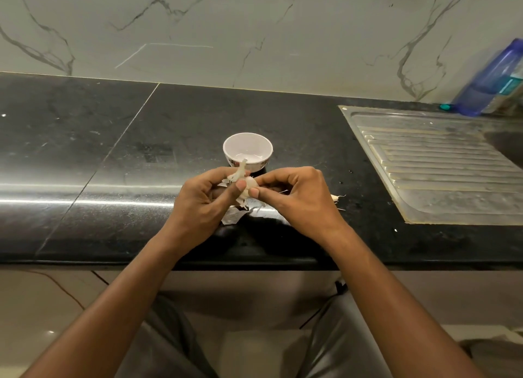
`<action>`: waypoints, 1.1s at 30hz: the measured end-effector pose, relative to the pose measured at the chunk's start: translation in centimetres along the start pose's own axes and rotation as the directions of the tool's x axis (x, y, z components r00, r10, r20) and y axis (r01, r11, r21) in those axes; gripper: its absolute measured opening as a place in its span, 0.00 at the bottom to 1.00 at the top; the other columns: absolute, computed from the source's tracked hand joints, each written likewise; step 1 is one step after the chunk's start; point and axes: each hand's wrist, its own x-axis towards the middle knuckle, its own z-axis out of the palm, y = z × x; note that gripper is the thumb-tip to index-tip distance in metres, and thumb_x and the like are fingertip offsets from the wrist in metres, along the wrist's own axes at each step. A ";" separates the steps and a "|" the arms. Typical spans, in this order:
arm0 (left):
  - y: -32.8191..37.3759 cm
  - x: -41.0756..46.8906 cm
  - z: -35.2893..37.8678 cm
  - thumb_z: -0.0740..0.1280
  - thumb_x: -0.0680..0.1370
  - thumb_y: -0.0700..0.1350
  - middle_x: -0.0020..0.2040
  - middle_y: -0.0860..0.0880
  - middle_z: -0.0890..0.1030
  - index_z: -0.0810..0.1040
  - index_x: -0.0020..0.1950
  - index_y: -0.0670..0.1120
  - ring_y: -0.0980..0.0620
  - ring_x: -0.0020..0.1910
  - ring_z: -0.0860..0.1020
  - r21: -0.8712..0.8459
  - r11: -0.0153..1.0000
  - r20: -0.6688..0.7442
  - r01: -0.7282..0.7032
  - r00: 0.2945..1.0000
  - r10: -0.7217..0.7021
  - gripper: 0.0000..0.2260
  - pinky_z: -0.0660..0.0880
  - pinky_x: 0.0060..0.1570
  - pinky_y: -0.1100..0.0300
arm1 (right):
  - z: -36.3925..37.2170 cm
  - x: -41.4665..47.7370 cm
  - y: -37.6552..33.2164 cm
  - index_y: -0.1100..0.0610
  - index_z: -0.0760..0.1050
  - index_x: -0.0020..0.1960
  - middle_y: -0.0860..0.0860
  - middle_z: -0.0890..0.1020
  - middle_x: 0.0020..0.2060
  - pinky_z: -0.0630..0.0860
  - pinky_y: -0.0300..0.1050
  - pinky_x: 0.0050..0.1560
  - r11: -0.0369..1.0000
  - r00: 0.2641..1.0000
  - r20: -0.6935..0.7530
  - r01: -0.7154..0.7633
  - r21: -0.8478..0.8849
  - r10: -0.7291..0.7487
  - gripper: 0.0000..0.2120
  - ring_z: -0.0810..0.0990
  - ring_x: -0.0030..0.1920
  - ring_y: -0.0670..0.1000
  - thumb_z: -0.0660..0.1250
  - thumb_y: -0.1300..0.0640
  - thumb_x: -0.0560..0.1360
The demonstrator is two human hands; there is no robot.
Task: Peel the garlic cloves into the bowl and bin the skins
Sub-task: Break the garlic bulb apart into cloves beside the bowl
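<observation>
The peeling step is under way. The left hand [203, 205] and the right hand [297, 199] both pinch the lumpy white garlic [246, 186], at 6 o'clock from the small round bowl [248, 151], which looks empty. Thin papery skins [233, 217] lie on the shiny black tabletop [113, 151]. Next, I think, the dry skin needs a gentle pull.

The wall [254, 32] behind is pale, glossy stone with grey veins. Below it lies the surface [85, 139] — polished black stone, speckled, with a thin seam running across its left part and a bright band of reflected light near the front edge. A ribbed steel drainboard [441, 165] is set into its right side; a blue bottle [492, 80] stands behind that, by the wall. The floor [34, 307] is glossy beige tile.
</observation>
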 end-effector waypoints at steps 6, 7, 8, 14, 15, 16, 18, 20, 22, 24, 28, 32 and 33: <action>-0.1 -0.2 -0.3 0.66 0.85 0.37 0.46 0.43 0.88 0.85 0.56 0.38 0.43 0.46 0.87 0.007 1.000 -0.096 0.009 0.995 -0.009 0.08 0.85 0.49 0.53 | 0.4 -0.2 0.2 0.53 0.88 0.59 0.45 0.90 0.50 0.85 0.48 0.57 0.998 1.000 0.031 -0.001 0.059 -0.001 0.11 0.88 0.51 0.43 0.79 0.55 0.77; -0.3 -0.2 -0.3 0.66 0.85 0.37 0.45 0.44 0.88 0.85 0.55 0.38 0.43 0.45 0.87 0.033 0.999 -0.108 0.016 0.994 -0.012 0.07 0.85 0.48 0.52 | 0.5 -0.2 0.3 0.53 0.88 0.58 0.44 0.90 0.50 0.86 0.49 0.57 0.998 1.000 0.025 -0.004 0.061 0.002 0.10 0.89 0.50 0.43 0.78 0.56 0.77; -0.4 -0.1 -0.3 0.66 0.85 0.38 0.45 0.44 0.88 0.85 0.54 0.39 0.43 0.44 0.87 0.050 0.998 -0.129 0.029 0.991 -0.022 0.07 0.84 0.47 0.52 | 0.7 -0.2 0.3 0.53 0.88 0.58 0.45 0.90 0.48 0.86 0.51 0.56 0.998 1.000 0.007 -0.009 0.069 0.008 0.09 0.89 0.49 0.45 0.78 0.56 0.78; -0.4 -0.1 -0.3 0.67 0.85 0.39 0.38 0.50 0.87 0.85 0.51 0.41 0.53 0.35 0.83 0.068 0.993 -0.210 0.095 0.974 -0.079 0.08 0.80 0.38 0.59 | 1.0 0.1 0.7 0.57 0.89 0.53 0.47 0.90 0.42 0.87 0.51 0.53 0.991 0.993 -0.102 -0.048 0.126 0.061 0.06 0.89 0.42 0.47 0.78 0.62 0.77; -0.4 0.0 -0.2 0.67 0.85 0.40 0.38 0.49 0.86 0.85 0.51 0.42 0.50 0.35 0.83 0.089 0.992 -0.201 0.091 0.977 -0.072 0.07 0.81 0.38 0.53 | 1.1 0.1 0.6 0.55 0.89 0.53 0.46 0.90 0.41 0.87 0.50 0.52 0.995 0.993 -0.105 -0.039 0.088 0.048 0.06 0.89 0.43 0.46 0.78 0.62 0.77; -0.4 0.0 -0.2 0.68 0.85 0.41 0.38 0.48 0.86 0.85 0.51 0.42 0.45 0.35 0.83 0.098 0.991 -0.196 0.089 0.978 -0.068 0.07 0.82 0.39 0.48 | 1.2 0.0 0.6 0.54 0.89 0.53 0.45 0.89 0.41 0.87 0.50 0.52 0.998 0.993 -0.113 -0.034 0.057 0.041 0.06 0.89 0.43 0.45 0.78 0.61 0.76; -0.5 0.0 -0.3 0.68 0.85 0.41 0.40 0.46 0.87 0.85 0.51 0.42 0.45 0.38 0.85 0.090 0.991 -0.208 0.096 0.975 -0.075 0.07 0.83 0.43 0.44 | 1.4 0.1 0.6 0.53 0.89 0.52 0.45 0.89 0.41 0.87 0.49 0.52 0.998 0.989 -0.143 -0.042 0.042 0.047 0.07 0.89 0.43 0.44 0.79 0.61 0.76; -0.5 0.0 -0.5 0.67 0.85 0.41 0.42 0.46 0.88 0.85 0.52 0.43 0.47 0.41 0.86 0.072 0.992 -0.236 0.107 0.968 -0.087 0.07 0.85 0.46 0.43 | 1.3 0.3 0.8 0.53 0.89 0.50 0.44 0.89 0.39 0.86 0.46 0.51 0.998 0.985 -0.162 -0.058 0.017 0.060 0.06 0.88 0.42 0.43 0.79 0.62 0.75; -0.4 0.0 -0.4 0.68 0.85 0.42 0.43 0.46 0.88 0.85 0.52 0.42 0.44 0.42 0.87 0.050 0.993 -0.243 0.112 0.965 -0.096 0.07 0.85 0.47 0.43 | 1.2 0.3 1.0 0.51 0.89 0.50 0.42 0.88 0.40 0.84 0.41 0.51 0.994 0.990 -0.131 -0.069 -0.082 0.058 0.07 0.87 0.43 0.40 0.78 0.62 0.76; -0.4 0.0 -0.3 0.68 0.84 0.42 0.42 0.47 0.88 0.85 0.51 0.42 0.46 0.41 0.87 0.057 0.992 -0.243 0.111 0.965 -0.094 0.07 0.84 0.45 0.46 | 1.2 0.3 0.8 0.50 0.90 0.51 0.41 0.89 0.42 0.83 0.39 0.52 0.982 0.996 -0.066 -0.074 -0.176 0.063 0.08 0.86 0.44 0.37 0.77 0.61 0.76; -0.4 0.0 -0.5 0.69 0.84 0.43 0.42 0.48 0.88 0.85 0.50 0.44 0.48 0.41 0.86 0.061 0.992 -0.234 0.107 0.968 -0.090 0.07 0.82 0.44 0.49 | 1.1 0.2 0.1 0.48 0.90 0.52 0.41 0.89 0.44 0.84 0.41 0.52 0.981 0.996 -0.022 -0.085 -0.177 0.082 0.05 0.86 0.45 0.37 0.78 0.53 0.77; -0.4 0.0 -0.5 0.69 0.84 0.45 0.41 0.47 0.87 0.85 0.48 0.44 0.44 0.39 0.86 0.051 0.992 -0.218 0.114 0.971 -0.100 0.08 0.83 0.44 0.42 | 1.0 0.4 -0.5 0.47 0.89 0.56 0.40 0.89 0.43 0.84 0.46 0.52 0.991 0.998 -0.038 -0.056 -0.121 0.052 0.08 0.87 0.45 0.40 0.76 0.55 0.79; -0.3 0.0 -0.5 0.69 0.84 0.45 0.41 0.46 0.87 0.85 0.48 0.44 0.41 0.40 0.86 0.043 0.993 -0.217 0.113 0.971 -0.101 0.08 0.83 0.45 0.38 | 1.0 0.4 -0.6 0.48 0.88 0.59 0.41 0.89 0.44 0.84 0.45 0.53 0.994 0.999 -0.026 -0.046 -0.100 0.044 0.09 0.87 0.46 0.40 0.76 0.56 0.79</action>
